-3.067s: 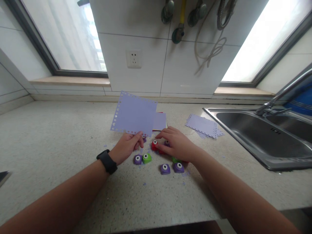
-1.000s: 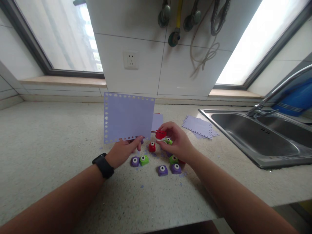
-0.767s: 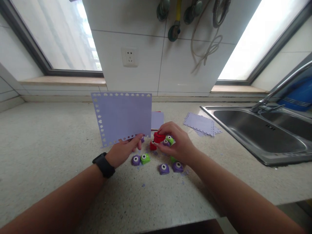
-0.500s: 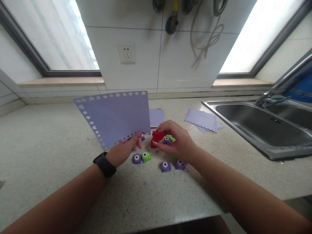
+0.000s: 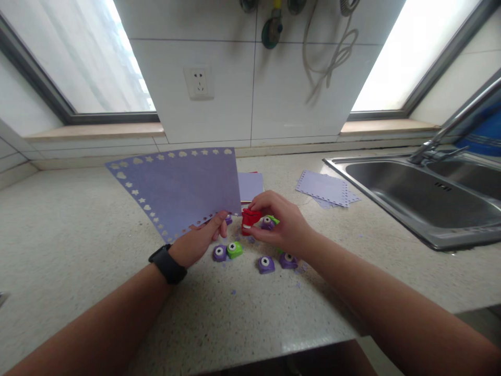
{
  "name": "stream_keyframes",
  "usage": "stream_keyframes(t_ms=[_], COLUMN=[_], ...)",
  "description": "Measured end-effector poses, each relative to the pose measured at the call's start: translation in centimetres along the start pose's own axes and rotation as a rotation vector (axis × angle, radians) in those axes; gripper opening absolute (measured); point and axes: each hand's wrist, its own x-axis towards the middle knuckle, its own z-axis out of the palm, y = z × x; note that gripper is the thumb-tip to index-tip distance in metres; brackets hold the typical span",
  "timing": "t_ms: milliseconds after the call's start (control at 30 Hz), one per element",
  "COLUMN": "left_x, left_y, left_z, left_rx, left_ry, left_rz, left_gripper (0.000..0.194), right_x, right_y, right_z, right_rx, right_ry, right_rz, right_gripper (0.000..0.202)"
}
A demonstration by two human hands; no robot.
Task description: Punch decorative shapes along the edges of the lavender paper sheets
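A large purple sheet [image 5: 183,188] with shapes punched along its left, top and bottom edges is pinched in my left hand [image 5: 201,233], which wears a black watch. My right hand [image 5: 279,220] grips a red punch [image 5: 249,220] between thumb and fingers, at the sheet's lower right corner. Below the hands, on the counter, a purple punch [image 5: 219,253] touches a green punch [image 5: 235,249]. Another purple punch [image 5: 266,264] lies further right, beside one more purple punch [image 5: 288,260]. Beyond my right fingers sits a further purple punch [image 5: 268,223] next to something green.
Punched purple sheets [image 5: 323,188] lie on the counter [image 5: 97,250] near the steel sink [image 5: 391,183] at the right. A small stack of paper [image 5: 251,186] is behind the red punch. Tiny paper scraps are scattered around the punches. A faucet [image 5: 426,150] stands behind the sink.
The sheet's left side has swung slightly further left, and the red punch has tilted a little in my right hand. The camera view has shifted slightly.
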Motion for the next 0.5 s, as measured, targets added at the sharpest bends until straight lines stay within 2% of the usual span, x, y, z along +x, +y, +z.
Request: stream_keyframes(t_ms=[300, 500], left_x=[-0.2, -0.14], left_y=[0.45, 0.74], left_z=[-0.14, -0.05], left_rx=[0.046, 0.064], left_ry=[-0.012, -0.019], left_rz=[0.003, -0.012], left_gripper=[0.057, 0.058], right_x=[0.0, 0.01], right_y=[-0.16, -0.24], right_z=[-0.02, -0.04], right_rx=[0.001, -0.012], right_ry=[-0.014, -0.011], right_rz=[0.063, 0.04], right_gripper=[0.028, 0.03])
